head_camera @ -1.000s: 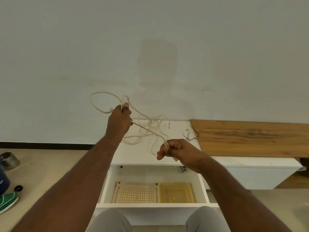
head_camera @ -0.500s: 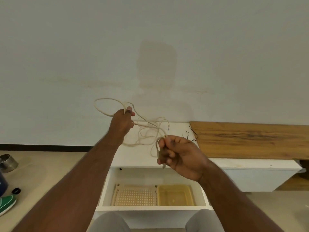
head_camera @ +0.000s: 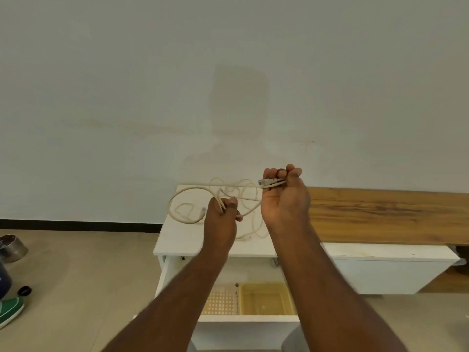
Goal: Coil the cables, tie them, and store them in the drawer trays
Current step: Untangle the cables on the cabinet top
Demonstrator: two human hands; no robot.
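A long cream cable (head_camera: 182, 194) hangs in loose tangled loops above the white cabinet top (head_camera: 177, 240). My left hand (head_camera: 223, 219) pinches a few strands of it between thumb and fingers. My right hand (head_camera: 284, 196), raised a little higher and to the right, grips the cable's plug end (head_camera: 266, 182) in a closed fist, the connector sticking out to the left. The other plug (head_camera: 203, 211) dangles at the left loop. Below, the open drawer (head_camera: 248, 318) holds a perforated tray (head_camera: 223, 301) and a yellow tray (head_camera: 264, 298), partly hidden by my forearms.
A wooden board (head_camera: 380, 214) lies on the low white unit to the right. On the floor at the left stand a metal bowl (head_camera: 12, 246), a dark container, a small black cap (head_camera: 24, 290) and a green shoe (head_camera: 10, 311). A plain wall fills the background.
My left hand dropped and moved right, letting the high loop sink toward the cabinet top. My right hand rose and now grips the plug end. The two hands came closer together.
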